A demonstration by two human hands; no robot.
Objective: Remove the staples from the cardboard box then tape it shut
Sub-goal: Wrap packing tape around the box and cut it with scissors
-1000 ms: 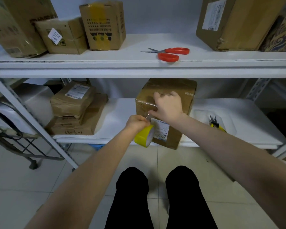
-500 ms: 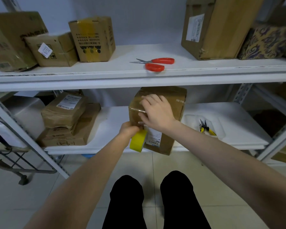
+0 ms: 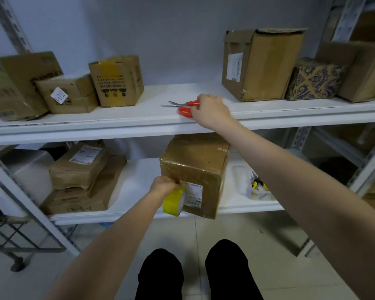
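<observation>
- Step in hand, as judged: the scissors (image 3: 185,111) are to be fetched so that the tape run onto the cardboard box (image 3: 195,167) can be cut from the tape roll (image 3: 174,202).
- Right hand (image 3: 210,110): laid over the red handles of the scissors near the front edge of the upper shelf (image 3: 117,121), fingers curled down. Whether the handles are already gripped cannot be told, as the fingertips are hidden.
- Left hand (image 3: 164,185): closed round the yellow tape roll, which is held against the front left edge of the box, just beside the white label (image 3: 193,194).
- Box: stood on the lower shelf (image 3: 139,176) at its front edge, about midway along, directly below the right hand. Its top appears closed and covered with glossy tape. No staples can be made out.
- Box relative to hands: touched by the roll in the left hand; well apart from the right hand, with the upper shelf board between them.
- For a good cut, as judged: the roll should be kept taut and pressed to the box so the tape is not lifted. The scissors should be brought down with blades pointed away from the left hand. The cut should be made close to the roll, and the loose end then smoothed flat.
- Risk noted: slack tape may fold onto itself.
</observation>
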